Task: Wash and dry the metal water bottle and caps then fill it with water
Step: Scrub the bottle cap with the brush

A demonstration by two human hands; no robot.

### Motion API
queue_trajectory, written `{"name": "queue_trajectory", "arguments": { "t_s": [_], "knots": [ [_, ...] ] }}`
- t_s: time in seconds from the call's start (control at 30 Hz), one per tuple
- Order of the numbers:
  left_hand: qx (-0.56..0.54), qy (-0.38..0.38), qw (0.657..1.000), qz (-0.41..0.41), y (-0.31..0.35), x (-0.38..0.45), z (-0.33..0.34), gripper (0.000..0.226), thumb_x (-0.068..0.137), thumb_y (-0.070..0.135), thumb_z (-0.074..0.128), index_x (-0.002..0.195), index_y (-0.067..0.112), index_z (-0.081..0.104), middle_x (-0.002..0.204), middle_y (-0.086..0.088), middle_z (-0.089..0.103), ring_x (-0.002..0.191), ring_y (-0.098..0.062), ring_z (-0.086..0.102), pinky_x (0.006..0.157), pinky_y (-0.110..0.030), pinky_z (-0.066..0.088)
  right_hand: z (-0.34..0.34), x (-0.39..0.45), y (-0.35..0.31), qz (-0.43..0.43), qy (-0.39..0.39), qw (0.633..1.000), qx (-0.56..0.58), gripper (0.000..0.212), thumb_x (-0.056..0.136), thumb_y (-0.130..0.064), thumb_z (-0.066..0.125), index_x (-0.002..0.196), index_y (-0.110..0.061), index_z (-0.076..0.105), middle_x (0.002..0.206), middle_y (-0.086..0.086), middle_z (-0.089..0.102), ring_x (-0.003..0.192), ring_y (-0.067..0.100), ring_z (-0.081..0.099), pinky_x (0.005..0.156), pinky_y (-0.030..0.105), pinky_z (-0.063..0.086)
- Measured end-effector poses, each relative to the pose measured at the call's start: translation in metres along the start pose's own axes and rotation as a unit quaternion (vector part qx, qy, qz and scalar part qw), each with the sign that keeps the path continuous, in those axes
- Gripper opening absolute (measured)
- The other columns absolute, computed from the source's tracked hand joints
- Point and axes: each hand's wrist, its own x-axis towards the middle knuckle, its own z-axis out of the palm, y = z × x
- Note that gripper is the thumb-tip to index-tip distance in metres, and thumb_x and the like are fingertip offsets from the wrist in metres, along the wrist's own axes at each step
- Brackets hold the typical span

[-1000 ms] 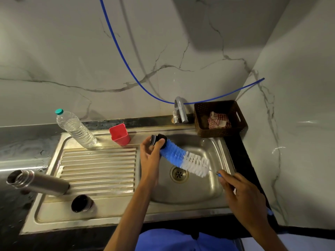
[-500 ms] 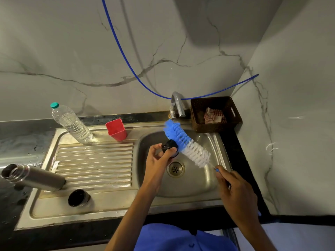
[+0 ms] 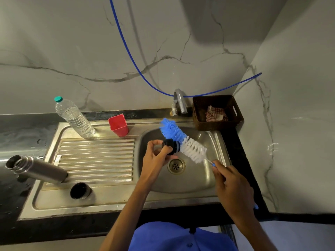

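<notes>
A: Far left of both hands?
B: Metal bottle [image 3: 37, 169] on its side, mouth open, on the drainboard edge; the cup cap [image 3: 79, 191] nearer the left hand, open side up.
A: Left hand [image 3: 156, 159]?
B: Fingers curled round the black stopper cap [image 3: 171, 146] over the sink basin [image 3: 208, 180] (drain just below it).
A: Right hand [image 3: 233, 185]?
B: Grips the bottle brush [image 3: 183, 140] handle; bristles touch the stopper.
</notes>
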Motion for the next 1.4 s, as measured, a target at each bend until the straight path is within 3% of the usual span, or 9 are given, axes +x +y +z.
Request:
{"name": "queue_trajectory", "arguments": {
  "t_s": [0.1, 0.27, 0.4, 0.57, 0.73, 0.9, 1.03, 1.2, 1.4],
  "knots": [
    [0.03, -0.027, 0.999, 0.031, 0.008, -0.005, -0.007, 0.033, 0.097, 0.014, 0.069, 0.128, 0.022, 0.064, 0.106, -0.01, 0.079, 0.09, -0.036, 0.078, 0.092, -0.044, 0.062, 0.006, 0.002, -0.005, -0.009, -0.01, 1.0, 0.0, 0.033, 0.1, -0.031, 0.059, 0.129, -0.018, 0.069, 0.085, -0.01, 0.064, 0.061, 0.0, 0.057, 0.047, 0.011, 0.037],
    [0.054, 0.037, 0.987, 0.144, 0.023, -0.008, -0.028, 0.038, 0.094, 0.022, 0.078, 0.127, 0.029, 0.061, 0.102, -0.002, 0.077, 0.08, -0.024, 0.076, 0.073, -0.032, 0.063, 0.014, 0.008, -0.03, -0.028, -0.021, 0.999, 0.019, 0.033, 0.101, -0.034, 0.056, 0.128, -0.02, 0.07, 0.079, -0.011, 0.061, 0.057, 0.005, 0.056, 0.043, 0.024, 0.045],
    [0.172, 0.114, 0.951, 0.23, 0.013, 0.004, -0.058, 0.052, 0.087, 0.026, 0.085, 0.131, 0.036, 0.057, 0.113, 0.019, 0.072, 0.094, -0.008, 0.072, 0.072, -0.029, 0.064, 0.018, 0.012, -0.052, -0.047, -0.015, 0.999, -0.002, 0.027, 0.099, -0.031, 0.061, 0.122, -0.024, 0.073, 0.072, -0.01, 0.058, 0.053, 0.007, 0.056, 0.041, 0.032, 0.047],
    [0.286, 0.171, 0.911, 0.241, -0.007, 0.02, -0.109, 0.06, 0.084, 0.024, 0.088, 0.136, 0.035, 0.06, 0.124, 0.016, 0.067, 0.106, -0.003, 0.066, 0.08, -0.025, 0.06, 0.032, 0.009, -0.07, -0.042, -0.043, 0.998, -0.022, 0.025, 0.097, -0.034, 0.064, 0.119, -0.028, 0.074, 0.072, -0.009, 0.06, 0.058, 0.01, 0.058, 0.045, 0.036, 0.049],
    [0.3, 0.199, 0.918, 0.166, -0.015, 0.016, -0.171, 0.048, 0.076, 0.027, 0.09, 0.116, 0.032, 0.063, 0.095, 0.021, 0.07, 0.088, 0.001, 0.068, 0.076, -0.035, 0.061, 0.048, 0.007, -0.086, -0.027, -0.054, 0.997, -0.052, 0.025, 0.094, -0.033, 0.068, 0.116, -0.026, 0.076, 0.083, 0.002, 0.07, 0.068, 0.027, 0.067, 0.054, 0.034, 0.048],
    [0.266, 0.217, 0.938, 0.055, -0.026, -0.001, -0.269, 0.055, 0.071, 0.023, 0.089, 0.112, 0.026, 0.053, 0.098, 0.007, 0.075, 0.086, -0.005, 0.074, 0.079, -0.039, 0.063, 0.076, 0.0, -0.11, -0.002, -0.073, 0.997, -0.028, 0.024, 0.091, -0.023, 0.072, 0.114, -0.018, 0.078, 0.085, 0.008, 0.075, 0.067, 0.027, 0.066, 0.06, 0.037, 0.052],
    [0.298, 0.249, 0.921, 0.021, -0.033, -0.028, -0.341, 0.058, 0.077, 0.018, 0.088, 0.12, 0.02, 0.05, 0.106, 0.001, 0.07, 0.093, -0.011, 0.068, 0.078, -0.015, 0.051, 0.102, -0.008, -0.14, 0.037, -0.1, 0.994, 0.0, 0.022, 0.091, -0.022, 0.073, 0.112, -0.017, 0.078, 0.095, 0.006, 0.079, 0.079, 0.027, 0.072, 0.069, 0.033, 0.051],
    [0.321, 0.248, 0.914, -0.013, -0.062, -0.053, -0.406, 0.055, 0.076, 0.018, 0.089, 0.121, 0.021, 0.057, 0.114, 0.004, 0.067, 0.102, -0.009, 0.066, 0.089, -0.039, 0.059, 0.122, -0.02, -0.175, 0.094, -0.114, 0.989, 0.013, 0.024, 0.093, -0.025, 0.072, 0.114, -0.015, 0.077, 0.096, 0.008, 0.079, 0.078, 0.023, 0.068, 0.066, 0.028, 0.043],
    [0.321, 0.205, 0.921, -0.078, -0.095, -0.058, -0.432, 0.062, 0.071, 0.038, 0.086, 0.123, 0.036, 0.052, 0.123, 0.005, 0.062, 0.101, -0.015, 0.07, 0.088, -0.045, 0.062, 0.131, -0.028, -0.201, 0.136, -0.133, 0.981, 0.022, 0.03, 0.096, -0.03, 0.067, 0.121, -0.016, 0.074, 0.107, 0.007, 0.077, 0.093, 0.027, 0.069, 0.075, 0.033, 0.05]
  ]
}}
